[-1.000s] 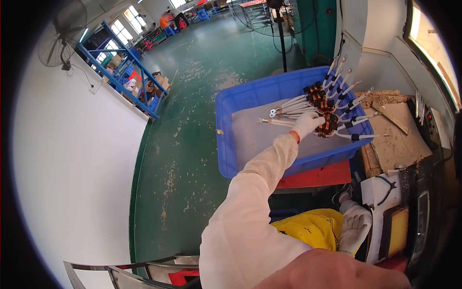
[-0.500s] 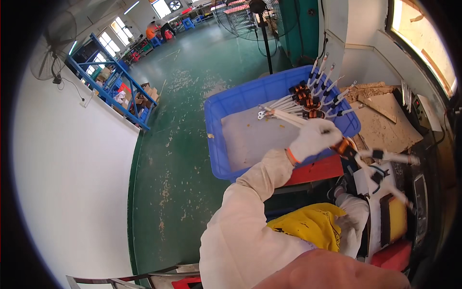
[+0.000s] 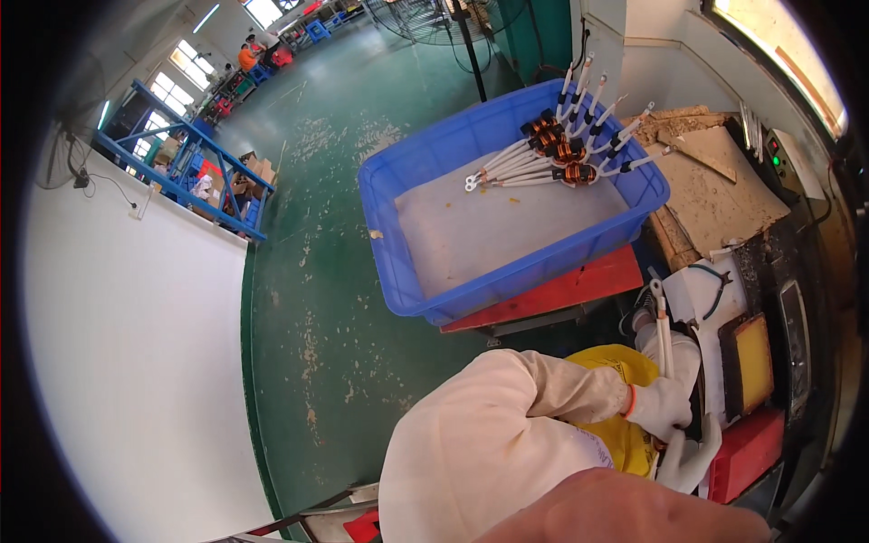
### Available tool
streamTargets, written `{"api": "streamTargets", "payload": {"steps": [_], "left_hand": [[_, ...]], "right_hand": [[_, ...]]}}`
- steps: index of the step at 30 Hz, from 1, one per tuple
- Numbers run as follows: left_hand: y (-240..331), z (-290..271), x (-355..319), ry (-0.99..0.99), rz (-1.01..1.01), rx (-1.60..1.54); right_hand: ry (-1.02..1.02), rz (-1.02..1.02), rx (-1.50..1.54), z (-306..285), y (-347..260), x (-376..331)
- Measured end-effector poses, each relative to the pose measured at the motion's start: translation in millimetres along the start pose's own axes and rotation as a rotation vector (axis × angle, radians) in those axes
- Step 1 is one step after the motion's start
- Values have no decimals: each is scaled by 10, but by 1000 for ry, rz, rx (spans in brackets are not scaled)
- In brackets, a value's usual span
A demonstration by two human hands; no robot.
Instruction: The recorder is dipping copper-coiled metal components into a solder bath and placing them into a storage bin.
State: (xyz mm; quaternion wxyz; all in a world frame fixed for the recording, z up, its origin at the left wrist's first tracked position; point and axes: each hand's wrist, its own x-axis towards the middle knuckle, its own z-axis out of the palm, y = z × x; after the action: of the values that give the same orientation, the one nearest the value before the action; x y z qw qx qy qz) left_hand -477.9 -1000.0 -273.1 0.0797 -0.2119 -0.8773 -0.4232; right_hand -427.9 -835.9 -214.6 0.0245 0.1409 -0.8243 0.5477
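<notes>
My left hand (image 3: pixel 659 407), in a white glove with an orange cuff, is closed around the white leads (image 3: pixel 665 339) of a coil assembly. The leads point upward past the hand, ring terminals at their tips. The coil body is hidden by the hands. Just below, my right hand (image 3: pixel 690 463), also gloved, has its thumb and fingers apart close to the left hand. Whether it touches the held piece cannot be made out. Several finished-looking copper coils (image 3: pixel 561 152) with white leads lie in the far right of a blue tub (image 3: pixel 534 285).
The tub rests on a red board (image 3: pixel 579 285). To the right are a wooden worktop (image 3: pixel 733 199), a small control box (image 3: pixel 792 167), a yellow block in a dark frame (image 3: pixel 749 362) and a red box (image 3: pixel 747 452). A stand fan (image 3: pixel 466 50) stands behind the tub.
My left hand has drawn the coil assembly from over the tub down toward my lap, turning its ring-terminal leads upward. My right hand has come into view beside it.
</notes>
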Motion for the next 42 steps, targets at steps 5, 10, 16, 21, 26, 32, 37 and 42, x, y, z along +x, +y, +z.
{"api": "streamTargets", "payload": {"steps": [5, 10, 16, 21, 26, 32, 37, 42], "left_hand": [[52, 169, -25, -153, 196, 203], [139, -28, -35, -229, 123, 193], [235, -236, -23, -387, -88, -34], [-76, -449, -172, -368, -140, -586], [-492, -519, -257, -417, -489, -488], [-738, -410, -214, -1, -645, -916], [-744, -411, -278, 171, -642, -1183], [-643, -473, -242, 232, -577, -1217]], "right_hand": [[-260, 397, 34, -100, 331, -90], [-386, 155, -63, -86, 337, -3], [-121, 17, -353, 99, 390, 114], [113, 235, -553, 125, 535, 121], [125, 309, -533, 135, 527, 142], [179, 59, -608, 294, 480, 98], [178, -46, -642, 350, 472, 45], [173, -26, -650, 342, 473, 49]]}}
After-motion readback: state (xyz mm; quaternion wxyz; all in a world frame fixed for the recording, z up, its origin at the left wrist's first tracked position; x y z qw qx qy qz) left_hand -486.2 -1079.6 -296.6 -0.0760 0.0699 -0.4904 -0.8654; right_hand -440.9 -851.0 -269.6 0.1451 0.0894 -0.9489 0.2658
